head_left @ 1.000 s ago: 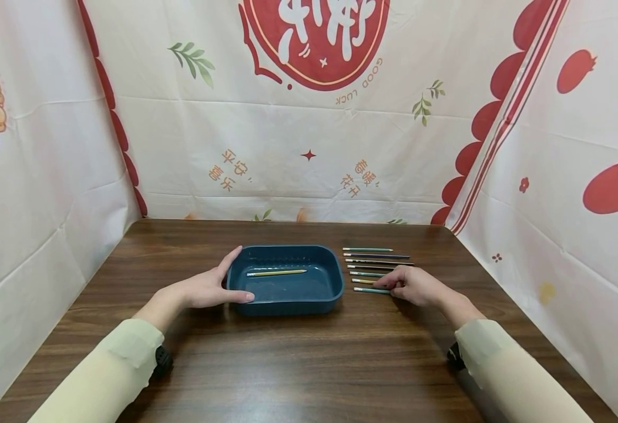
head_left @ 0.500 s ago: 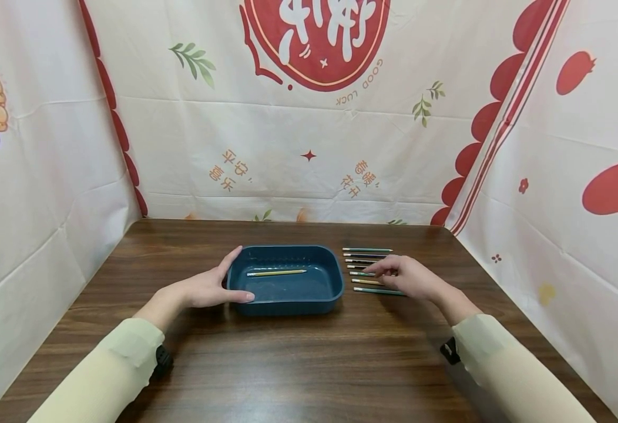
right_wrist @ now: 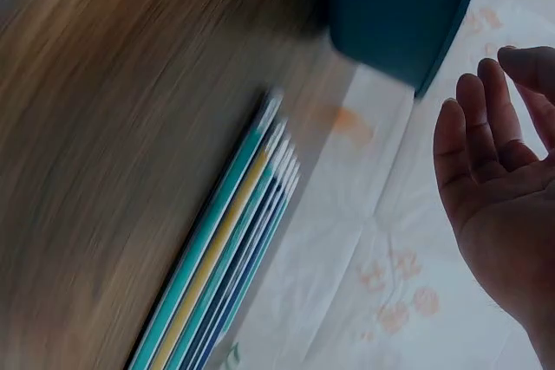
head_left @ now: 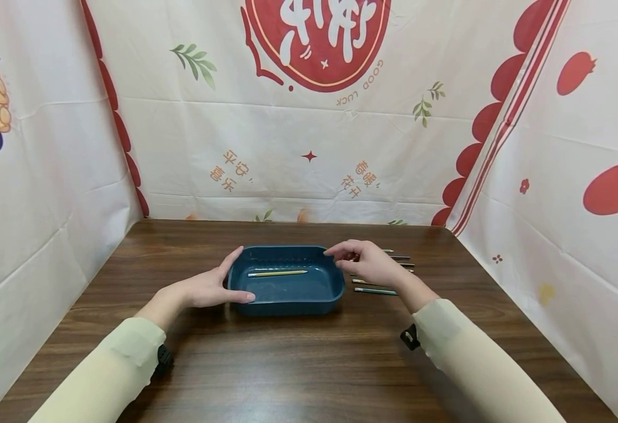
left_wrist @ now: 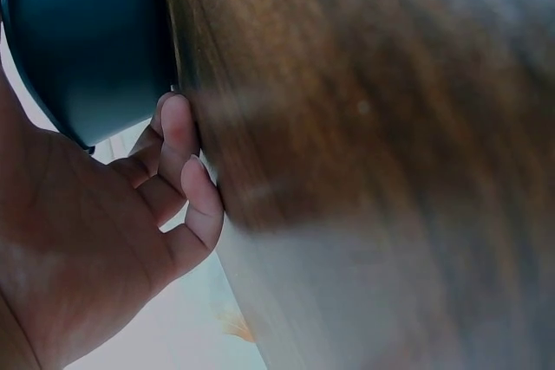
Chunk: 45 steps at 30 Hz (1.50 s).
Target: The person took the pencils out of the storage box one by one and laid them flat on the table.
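A dark blue rectangular bin (head_left: 288, 306) stands on the wooden table. My left hand (head_left: 208, 288) holds its left end, thumb over the near rim and index finger at the far corner; lower fingers (left_wrist: 180, 127) show beside it in the left wrist view. Inside lies one yellow pencil (head_left: 277, 273). Over the bin's right rim hovers my right hand (head_left: 369, 264), fingers loosely bent and nothing visible between them. Below it several pencils lie side by side, partly hidden in the head view, with a teal pencil (head_left: 375, 291) nearest me and a yellow pencil (right_wrist: 208, 266) beside it.
The brown table (head_left: 298, 364) extends around the bin and pencils. A printed white cloth (head_left: 266, 129) hangs behind the table and along both sides. Dark wrist devices, such as the right wrist device (head_left: 410, 336), sit by both sleeves.
My right hand has lifted off the near pencils and moved left and away from me to the bin's right rim. The left hand, bin and pencil inside stay put.
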Available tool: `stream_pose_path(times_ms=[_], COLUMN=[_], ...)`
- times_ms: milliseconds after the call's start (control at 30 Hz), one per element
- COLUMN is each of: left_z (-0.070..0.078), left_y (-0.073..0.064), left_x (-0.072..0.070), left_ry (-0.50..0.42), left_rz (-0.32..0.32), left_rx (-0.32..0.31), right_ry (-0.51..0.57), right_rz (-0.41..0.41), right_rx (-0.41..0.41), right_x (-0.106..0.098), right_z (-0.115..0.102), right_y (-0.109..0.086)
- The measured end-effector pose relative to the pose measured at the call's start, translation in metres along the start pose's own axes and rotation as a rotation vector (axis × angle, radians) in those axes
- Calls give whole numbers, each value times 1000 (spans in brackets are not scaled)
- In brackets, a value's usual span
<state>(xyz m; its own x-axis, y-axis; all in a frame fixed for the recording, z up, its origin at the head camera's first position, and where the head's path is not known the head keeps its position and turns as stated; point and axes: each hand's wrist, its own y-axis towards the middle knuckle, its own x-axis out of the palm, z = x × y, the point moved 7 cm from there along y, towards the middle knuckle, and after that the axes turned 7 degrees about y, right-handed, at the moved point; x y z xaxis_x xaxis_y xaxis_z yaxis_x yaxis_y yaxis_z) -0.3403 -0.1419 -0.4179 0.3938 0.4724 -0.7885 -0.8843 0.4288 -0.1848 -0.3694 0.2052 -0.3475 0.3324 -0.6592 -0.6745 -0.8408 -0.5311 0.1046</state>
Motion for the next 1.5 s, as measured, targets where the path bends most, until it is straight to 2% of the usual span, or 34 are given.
stream_pose_path(times_ms=[367, 633, 800, 1000, 1300, 1500], left_z=[-1, -2, -2, -1, 1, -3], left_y=[1, 3, 4, 3, 1, 0], left_x=[0, 0, 1, 0, 1, 1], left_ry=[-18, -28, -28, -34, -28, -14], left_rz=[-12, -20, -23, -27, -26, -14], left_rx=[-6, -4, 1, -3, -4, -15], right_ry=[53, 74, 96, 112, 55, 19], right_rz=[-45, -56, -53, -84, -250, -298], right_rx=[-64, -74, -59, -42, -49, -18], right_x=[51, 77, 86, 93, 106, 112], right_z=[-21, -27, -25, -19, -12, -10], right_y=[44, 68, 80, 86, 84, 82])
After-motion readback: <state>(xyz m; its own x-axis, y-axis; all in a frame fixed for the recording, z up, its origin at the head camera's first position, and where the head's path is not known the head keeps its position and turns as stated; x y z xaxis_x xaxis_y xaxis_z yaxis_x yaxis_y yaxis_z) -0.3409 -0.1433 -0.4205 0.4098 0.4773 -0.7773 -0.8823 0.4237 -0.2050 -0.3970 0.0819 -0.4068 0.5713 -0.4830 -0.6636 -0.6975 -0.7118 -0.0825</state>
